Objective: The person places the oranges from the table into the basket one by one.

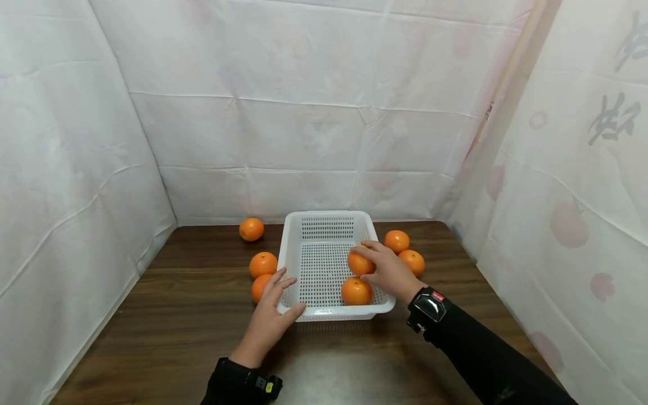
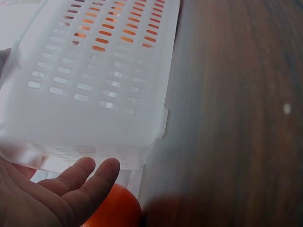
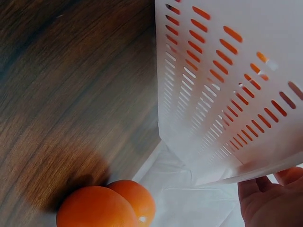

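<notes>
A white perforated plastic basket (image 1: pixel 331 311) stands on the table with two oranges inside, along its right side. The right hand (image 1: pixel 392 273) reaches over the right rim and holds the farther orange (image 1: pixel 358 262) between thumb and fingers. Just in front of it in the basket is the nearer orange (image 1: pixel 356 291). At the basket's front left corner, the left hand (image 1: pixel 268 318) rests with its fingers spread and relaxed over the rim. In the left wrist view, two fingertips (image 2: pixel 108 165) are beside the basket's outer wall, with an orange (image 2: pixel 116 208) behind them.
Left of the basket lie a far orange (image 1: pixel 251 229), a middle orange (image 1: pixel 263 264) and one partly hidden orange (image 1: pixel 260 287) by the left hand. Two oranges, one behind (image 1: pixel 397 241) and one nearer (image 1: pixel 412 262), lie to the right. White sheets (image 1: pixel 298 140) enclose the wooden table (image 1: pixel 167 315).
</notes>
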`<control>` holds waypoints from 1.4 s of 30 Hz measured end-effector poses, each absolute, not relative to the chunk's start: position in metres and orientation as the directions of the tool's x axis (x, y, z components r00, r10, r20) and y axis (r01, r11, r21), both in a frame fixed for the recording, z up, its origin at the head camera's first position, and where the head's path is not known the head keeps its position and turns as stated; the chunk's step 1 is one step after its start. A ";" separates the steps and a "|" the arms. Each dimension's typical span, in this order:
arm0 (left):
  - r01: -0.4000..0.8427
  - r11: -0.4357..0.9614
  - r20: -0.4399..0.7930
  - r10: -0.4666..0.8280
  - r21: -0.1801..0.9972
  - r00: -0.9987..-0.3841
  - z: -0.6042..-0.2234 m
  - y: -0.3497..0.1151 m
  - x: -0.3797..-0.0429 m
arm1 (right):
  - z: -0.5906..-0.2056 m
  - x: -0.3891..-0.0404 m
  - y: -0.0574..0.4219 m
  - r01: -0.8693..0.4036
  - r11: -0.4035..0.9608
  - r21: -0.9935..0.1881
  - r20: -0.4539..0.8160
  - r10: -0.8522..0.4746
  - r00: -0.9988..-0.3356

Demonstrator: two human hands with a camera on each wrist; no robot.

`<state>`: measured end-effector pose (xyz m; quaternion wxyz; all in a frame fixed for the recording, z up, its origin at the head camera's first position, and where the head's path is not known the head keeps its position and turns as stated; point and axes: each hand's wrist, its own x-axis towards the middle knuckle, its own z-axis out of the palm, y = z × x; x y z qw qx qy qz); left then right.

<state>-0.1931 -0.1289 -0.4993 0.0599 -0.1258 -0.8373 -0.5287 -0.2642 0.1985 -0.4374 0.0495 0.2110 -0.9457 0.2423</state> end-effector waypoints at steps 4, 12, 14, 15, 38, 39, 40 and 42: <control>0.281 0.406 0.240 0.150 0.870 -0.959 -0.501 -0.129 -0.194 | -0.440 -0.264 0.199 -0.424 0.796 -0.433 0.193 -0.377 -0.906; 0.279 0.408 0.239 0.147 0.869 -0.960 -0.501 -0.129 -0.194 | -0.440 -0.265 0.198 -0.436 0.801 -0.410 0.185 -0.394 -0.900; 0.278 0.408 0.237 0.148 0.870 -0.960 -0.500 -0.129 -0.194 | -0.440 -0.265 0.197 -0.437 0.803 -0.406 0.186 -0.396 -0.899; 0.280 0.409 0.239 0.149 0.869 -0.960 -0.500 -0.129 -0.194 | -0.439 -0.265 0.197 -0.437 0.804 -0.402 0.185 -0.396 -0.899; 0.291 0.409 0.253 0.145 0.865 -0.956 -0.502 -0.129 -0.194 | -0.444 -0.269 0.193 -0.424 0.823 -0.378 0.167 -0.390 -0.906; 0.293 0.410 0.256 0.145 0.864 -0.956 -0.502 -0.129 -0.194 | -0.444 -0.269 0.193 -0.424 0.826 -0.372 0.163 -0.392 -0.905; 0.294 0.411 0.256 0.146 0.863 -0.956 -0.502 -0.129 -0.194 | -0.444 -0.268 0.193 -0.429 0.827 -0.364 0.163 -0.397 -0.903; 0.293 0.412 0.254 0.147 0.863 -0.956 -0.503 -0.129 -0.193 | -0.444 -0.268 0.193 -0.430 0.831 -0.353 0.153 -0.402 -0.903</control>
